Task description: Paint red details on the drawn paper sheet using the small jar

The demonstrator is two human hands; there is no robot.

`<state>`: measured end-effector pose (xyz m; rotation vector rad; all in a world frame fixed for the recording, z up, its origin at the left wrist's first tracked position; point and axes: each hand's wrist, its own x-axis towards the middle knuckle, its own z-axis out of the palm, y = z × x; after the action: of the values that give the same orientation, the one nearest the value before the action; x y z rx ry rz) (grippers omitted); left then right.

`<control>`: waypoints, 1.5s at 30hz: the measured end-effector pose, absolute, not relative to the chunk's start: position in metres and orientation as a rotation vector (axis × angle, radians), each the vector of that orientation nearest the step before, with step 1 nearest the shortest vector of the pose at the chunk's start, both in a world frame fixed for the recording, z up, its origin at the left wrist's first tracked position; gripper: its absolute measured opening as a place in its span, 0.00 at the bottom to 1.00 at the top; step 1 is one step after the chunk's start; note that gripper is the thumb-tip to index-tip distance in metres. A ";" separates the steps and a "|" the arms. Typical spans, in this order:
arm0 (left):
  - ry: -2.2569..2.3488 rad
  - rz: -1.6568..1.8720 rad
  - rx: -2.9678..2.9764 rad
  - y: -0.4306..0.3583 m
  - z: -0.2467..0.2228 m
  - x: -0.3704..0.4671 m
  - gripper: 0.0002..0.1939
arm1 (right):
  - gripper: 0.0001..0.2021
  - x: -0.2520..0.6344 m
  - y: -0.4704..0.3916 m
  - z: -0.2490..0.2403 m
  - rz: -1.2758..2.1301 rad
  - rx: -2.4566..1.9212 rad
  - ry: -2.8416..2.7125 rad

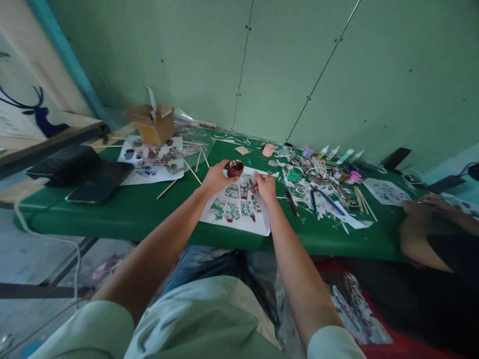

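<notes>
At frame centre, the left hand (216, 176) gripped a dark-red pot (235, 171). The right hand (265, 186) pinched a thin red tool (268, 176) over patterned paper (256, 225).

The head camera looks down past both hands (216, 177) (266, 187).

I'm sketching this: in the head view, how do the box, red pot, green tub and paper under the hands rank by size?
1. Paper
2. Box
3. Red pot and green tub: too alike to rank
</notes>
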<state>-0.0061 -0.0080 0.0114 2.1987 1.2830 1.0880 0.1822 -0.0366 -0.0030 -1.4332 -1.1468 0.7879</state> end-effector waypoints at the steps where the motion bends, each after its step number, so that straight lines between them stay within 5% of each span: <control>1: 1.274 1.095 2.183 -0.008 0.012 -0.006 0.30 | 0.19 0.182 -0.036 -0.003 0.783 -1.420 -1.147; 20: 1.173 1.007 2.218 -0.002 0.005 -0.006 0.30 | 0.24 0.185 -0.040 0.003 0.538 -1.080 -0.974; 45: 1.122 1.126 2.309 -0.009 0.013 -0.006 0.31 | 0.22 0.184 -0.040 0.004 0.694 -1.047 -0.997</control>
<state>-0.0062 -0.0092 0.0130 2.3092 1.1217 1.1256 0.1839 -0.0400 0.0038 -1.0467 -0.9973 0.6935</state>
